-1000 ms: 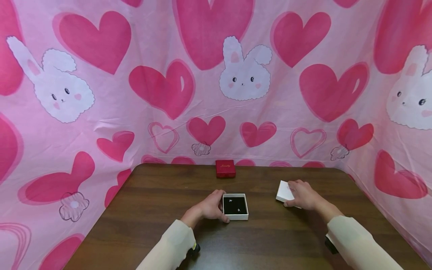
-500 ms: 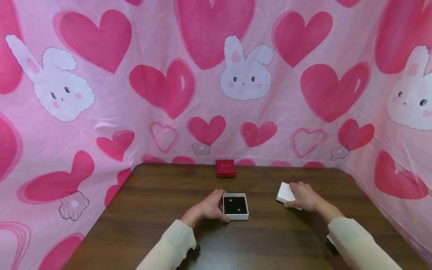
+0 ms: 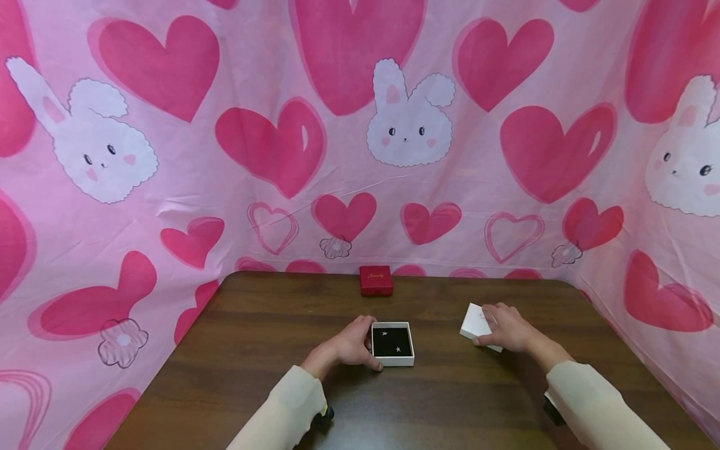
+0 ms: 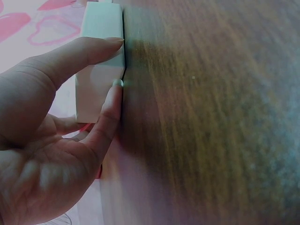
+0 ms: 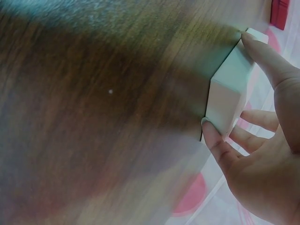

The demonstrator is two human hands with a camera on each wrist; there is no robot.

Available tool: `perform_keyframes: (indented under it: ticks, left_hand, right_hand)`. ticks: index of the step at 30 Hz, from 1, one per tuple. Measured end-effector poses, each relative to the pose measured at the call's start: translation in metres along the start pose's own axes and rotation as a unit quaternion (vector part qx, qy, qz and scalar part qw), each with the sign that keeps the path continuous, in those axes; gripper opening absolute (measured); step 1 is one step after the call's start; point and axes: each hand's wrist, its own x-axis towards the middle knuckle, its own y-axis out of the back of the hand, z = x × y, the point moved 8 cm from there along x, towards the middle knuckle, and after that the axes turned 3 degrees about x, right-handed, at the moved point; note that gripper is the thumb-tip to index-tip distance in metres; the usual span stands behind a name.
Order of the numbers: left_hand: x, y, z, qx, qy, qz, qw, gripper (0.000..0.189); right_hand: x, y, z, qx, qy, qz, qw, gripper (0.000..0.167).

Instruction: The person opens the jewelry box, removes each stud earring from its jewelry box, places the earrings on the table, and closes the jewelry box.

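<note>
A small white jewellery box base [image 3: 395, 362] sits on the table, its open top showing a black pad [image 3: 392, 341]. Two small silvery earrings [image 3: 385, 334] lie on that pad, apart from each other. My left hand [image 3: 351, 344] grips the base from its left side; in the left wrist view the thumb and a finger lie on the white wall [image 4: 101, 18]. Further right, my right hand [image 3: 509, 328] holds the white lid [image 3: 475, 320], which lies turned at an angle on the table. Thumb and fingers span the lid's sides [image 5: 229, 84] in the right wrist view.
A closed red box [image 3: 375, 281] with gold lettering stands at the table's back edge. Bare brown wood [image 3: 433, 337] lies between base and lid. Pink cloth [image 3: 337, 175] with hearts and rabbits hangs round the table on the back and both sides.
The lid has shifted very slightly toward me and to the right under my right hand since a second ago. My left hand and the base stay where they were.
</note>
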Motion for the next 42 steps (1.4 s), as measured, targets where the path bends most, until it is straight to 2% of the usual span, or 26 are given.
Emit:
perform_keyframes:
  ticks: [15,21,34,42]
  left_hand:
    - [0.0,0.001,0.002,0.004,-0.009,0.002,0.9999,0.078]
    - [0.001,0.0,0.0,0.003,-0.004,0.001,1.0,0.078]
    - [0.0,0.0,0.001,0.005,-0.008,0.003,1.0,0.078]
    - [-0.001,0.001,0.003,0.006,-0.011,0.003,0.9999,0.079]
  right_hand:
    - [0.0,0.003,0.005,0.002,-0.014,0.006,0.9999,0.092]
    - [-0.003,0.006,0.003,-0.002,-0.025,0.007,0.9997,0.094]
    - [-0.007,0.011,-0.011,-0.028,0.009,0.028,0.9992,0.075]
    - [-0.008,0.011,-0.027,-0.04,0.051,0.038,0.9972,0.078]
